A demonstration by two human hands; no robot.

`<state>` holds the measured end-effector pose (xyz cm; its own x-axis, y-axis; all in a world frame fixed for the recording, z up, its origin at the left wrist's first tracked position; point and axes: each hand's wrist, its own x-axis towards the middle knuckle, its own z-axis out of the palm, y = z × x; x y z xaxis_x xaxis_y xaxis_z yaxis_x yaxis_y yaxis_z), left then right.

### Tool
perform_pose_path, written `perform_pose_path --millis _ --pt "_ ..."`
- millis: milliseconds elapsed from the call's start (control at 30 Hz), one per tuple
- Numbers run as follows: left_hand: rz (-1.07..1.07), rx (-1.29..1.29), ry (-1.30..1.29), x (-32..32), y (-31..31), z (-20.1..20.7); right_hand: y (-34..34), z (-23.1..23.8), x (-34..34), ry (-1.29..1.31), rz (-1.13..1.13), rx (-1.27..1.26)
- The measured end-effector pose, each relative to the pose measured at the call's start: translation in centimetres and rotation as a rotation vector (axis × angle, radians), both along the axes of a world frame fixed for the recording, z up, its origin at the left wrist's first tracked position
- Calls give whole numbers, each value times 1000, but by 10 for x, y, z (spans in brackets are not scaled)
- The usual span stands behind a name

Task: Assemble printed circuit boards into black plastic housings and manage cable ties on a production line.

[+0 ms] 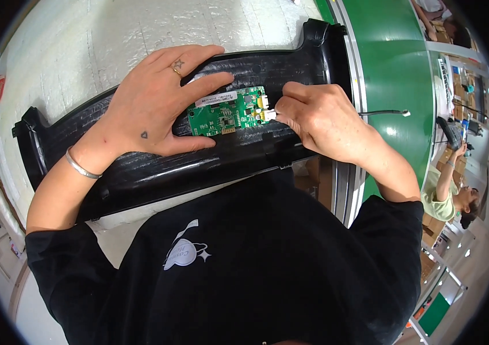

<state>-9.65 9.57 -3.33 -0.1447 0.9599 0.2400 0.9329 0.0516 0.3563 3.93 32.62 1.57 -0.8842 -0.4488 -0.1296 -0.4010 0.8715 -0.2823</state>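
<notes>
Right grip [328, 121] closed, thumb and bent fingers together on what looks like a white plug [271, 115] at the near end of the board [198, 122]; its fingertips hide most of the join, so from where I stand I cannot tell how deep it sits. That is the head view, the only one there is. The green board lies just left of the right grip, on the black panel [215, 167]. Left grip [146, 103] stands apart, fingers and thumb spread: index along the far edge, by the white label [217, 99], thumb at the near edge, with the board between them. A black cable [383, 112] shows to the right of the right wrist, a small loose connector at its end; whether it runs to the plug is hidden by the hand.

To my eye, the step is work at that plug, and it asks for a straight line: hold the plug by its housing, square to the socket, and put force along the board rather than down on it. A tilt could bend pins or lift the socket. The left grip should brace by the edges, clear of the parts, against any slide across the shiny panel. The cable is best left slack.
</notes>
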Motion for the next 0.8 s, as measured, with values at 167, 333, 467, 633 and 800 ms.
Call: perform_pose_path --millis 167,333,467,633,800 --pt "-7 3 -2 -1 5 -4 7 -9 -2 87 90 -94" --pt "-21 19 -10 -2 9 4 5 -2 -12 130 177 -81" --pt "-49 -8 -102 -5 16 6 6 -10 -10 203 193 -32" --pt "-44 32 -59 2 9 17 -22 21 18 207 141 -357" --pt "-67 -22 -14 6 20 27 -18 -18 43 313 218 -123"
